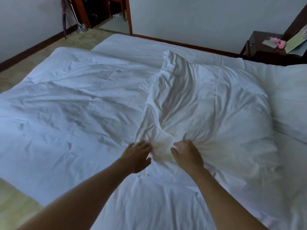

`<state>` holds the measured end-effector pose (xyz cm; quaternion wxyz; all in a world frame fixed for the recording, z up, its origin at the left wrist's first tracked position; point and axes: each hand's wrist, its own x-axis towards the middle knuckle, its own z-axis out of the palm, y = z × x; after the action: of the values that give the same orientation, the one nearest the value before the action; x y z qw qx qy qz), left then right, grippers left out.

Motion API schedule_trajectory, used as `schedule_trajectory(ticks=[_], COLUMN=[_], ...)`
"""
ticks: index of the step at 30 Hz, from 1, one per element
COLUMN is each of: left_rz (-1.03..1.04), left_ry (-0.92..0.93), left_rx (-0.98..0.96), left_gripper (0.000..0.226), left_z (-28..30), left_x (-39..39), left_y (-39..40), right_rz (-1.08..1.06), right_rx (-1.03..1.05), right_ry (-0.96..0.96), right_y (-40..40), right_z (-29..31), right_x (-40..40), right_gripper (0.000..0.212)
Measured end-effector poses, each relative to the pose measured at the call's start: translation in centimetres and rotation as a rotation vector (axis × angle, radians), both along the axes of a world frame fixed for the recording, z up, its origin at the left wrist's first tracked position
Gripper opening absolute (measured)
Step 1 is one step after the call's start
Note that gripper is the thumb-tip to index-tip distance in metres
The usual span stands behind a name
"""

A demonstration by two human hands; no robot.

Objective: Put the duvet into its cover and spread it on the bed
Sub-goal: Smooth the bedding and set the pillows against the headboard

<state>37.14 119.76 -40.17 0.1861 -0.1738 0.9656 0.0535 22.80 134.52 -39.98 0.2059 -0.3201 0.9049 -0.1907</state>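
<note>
A white duvet (69, 103) lies spread and creased over the left and middle of the bed. To its right, a white duvet cover (196, 103) sits bunched and puffed up, one corner standing up at the far end. Both hands are at the near end of this bunch, where the folds gather to a point. My left hand (137, 156) has its fingers dug into the gathered cloth from the left. From the right, my right hand (187, 154) grips the same cloth, its fingertips sunk into the folds. Both forearms are bare.
A white pillow (292, 100) lies at the right edge of the bed. Behind it stands a dark bedside table (259, 47) with pink items and a paper on top. Floor (20, 213) shows at the left, with an open doorway (106, 15) and an umbrella (64, 19) against the far wall.
</note>
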Motion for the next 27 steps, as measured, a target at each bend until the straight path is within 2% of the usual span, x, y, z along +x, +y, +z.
schedule_trajectory(ticks=[1, 2, 5, 12, 21, 25, 27], left_rz=[-0.024, -0.033, -0.010, 0.280, 0.490, 0.529, 0.564], left_ry=[0.005, -0.007, -0.027, -0.096, -0.013, -0.010, -0.019], left_rx=[0.010, 0.016, 0.006, 0.075, 0.140, 0.149, 0.137], left_gripper=[0.046, 0.038, 0.032, 0.019, 0.022, 0.032, 0.035], left_z=[0.8, 1.6, 3.3, 4.9, 3.3, 2.4, 1.9], left_x=[1.0, 2.2, 6.7, 18.4, 24.7, 25.3, 25.7], left_y=[-0.9, -1.8, -5.7, -16.5, -26.7, -33.0, -36.8], right_rz=[0.003, 0.003, 0.012, 0.114, 0.228, 0.308, 0.350], right_rx=[-0.034, -0.048, -0.020, 0.022, 0.105, 0.132, 0.187], right_ry=[-0.005, -0.022, -0.103, -0.161, -0.073, -0.092, -0.100], right_y=[-0.9, -2.0, -6.0, -16.5, -28.5, -34.9, -38.6], right_z=[0.3, 0.7, 2.2, 4.9, 4.9, 3.3, 1.9], right_x=[1.1, 2.3, 6.3, 15.7, 19.3, 19.6, 19.5], right_gripper=[0.024, 0.024, 0.038, 0.036, 0.037, 0.018, 0.038])
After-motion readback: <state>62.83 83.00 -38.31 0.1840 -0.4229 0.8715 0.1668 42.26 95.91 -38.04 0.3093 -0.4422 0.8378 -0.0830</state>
